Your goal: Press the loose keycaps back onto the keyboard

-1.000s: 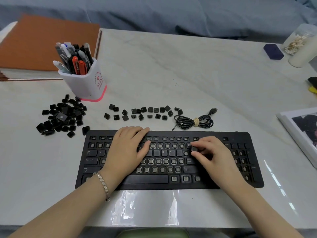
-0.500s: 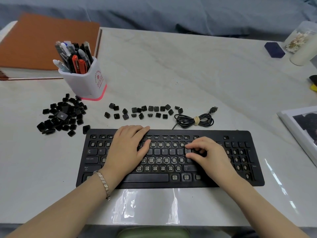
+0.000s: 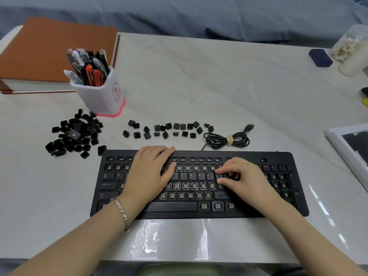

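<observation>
A black keyboard [image 3: 249, 213] lies in front of me with many bare switches and a few caps fitted. My left hand [image 3: 151, 170] rests flat on its left half, fingers straight. Over the right end of the letter rows, my right hand [image 3: 243, 178] has curled fingers; thumb and index finger pinch a black keycap [image 3: 219, 176] down against the keyboard, just right of the bracket key. A heap of loose keycaps [image 3: 73, 134] sits left of the keyboard. A loose row of keycaps [image 3: 169, 129] lies behind it.
The coiled keyboard cable [image 3: 227, 139] lies behind the keyboard's right half. A white pen holder [image 3: 99, 94] and an orange-brown notebook [image 3: 49, 50] stand at the back left. A jar [image 3: 352, 48] and a dark blue object [image 3: 320, 57] are at the back right, printed paper [image 3: 350, 148] at the right edge.
My right hand has shifted slightly left with the keycap and lowered it onto the row beside the bracket key. My left hand has stayed in place.
</observation>
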Demonstrator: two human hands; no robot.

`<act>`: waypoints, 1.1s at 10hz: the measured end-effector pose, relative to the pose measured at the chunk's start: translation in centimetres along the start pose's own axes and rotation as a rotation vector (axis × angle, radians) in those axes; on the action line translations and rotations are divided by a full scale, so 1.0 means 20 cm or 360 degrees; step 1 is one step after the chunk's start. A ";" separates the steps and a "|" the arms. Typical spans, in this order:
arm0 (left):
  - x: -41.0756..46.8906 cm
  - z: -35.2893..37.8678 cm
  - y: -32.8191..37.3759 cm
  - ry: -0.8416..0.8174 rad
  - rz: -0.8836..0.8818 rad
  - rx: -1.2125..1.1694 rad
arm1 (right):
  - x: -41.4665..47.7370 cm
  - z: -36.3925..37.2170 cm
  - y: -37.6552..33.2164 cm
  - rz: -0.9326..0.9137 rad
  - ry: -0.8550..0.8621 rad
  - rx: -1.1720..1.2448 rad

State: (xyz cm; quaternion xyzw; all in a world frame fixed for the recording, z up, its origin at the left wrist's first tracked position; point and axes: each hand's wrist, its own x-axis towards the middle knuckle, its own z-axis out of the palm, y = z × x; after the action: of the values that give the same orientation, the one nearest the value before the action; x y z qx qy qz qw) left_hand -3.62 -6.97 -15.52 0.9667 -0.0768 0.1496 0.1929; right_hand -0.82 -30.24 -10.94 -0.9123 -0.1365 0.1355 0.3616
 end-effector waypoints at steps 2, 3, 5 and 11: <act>0.00 0.00 0.00 0.0022 0.0010 -0.0006 | 0.00 0.00 -0.01 0.0035 0.0036 -0.0036; 0.00 0.00 0.00 0.0025 0.0014 -0.0003 | 0.01 0.02 0.00 0.0052 0.0080 -0.0047; 0.00 0.00 0.00 0.0024 0.0007 -0.0006 | -0.06 0.11 0.09 -0.0339 0.0477 -0.0201; -0.01 -0.02 0.01 -0.0026 -0.0004 -0.0035 | -0.15 0.18 0.15 -0.0621 0.0678 -0.0752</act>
State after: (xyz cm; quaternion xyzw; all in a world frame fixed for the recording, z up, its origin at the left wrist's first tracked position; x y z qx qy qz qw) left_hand -3.85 -7.00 -15.20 0.9658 -0.0787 0.1406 0.2030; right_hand -4.43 -31.19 -15.04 -0.9351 -0.2572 -0.1641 0.1803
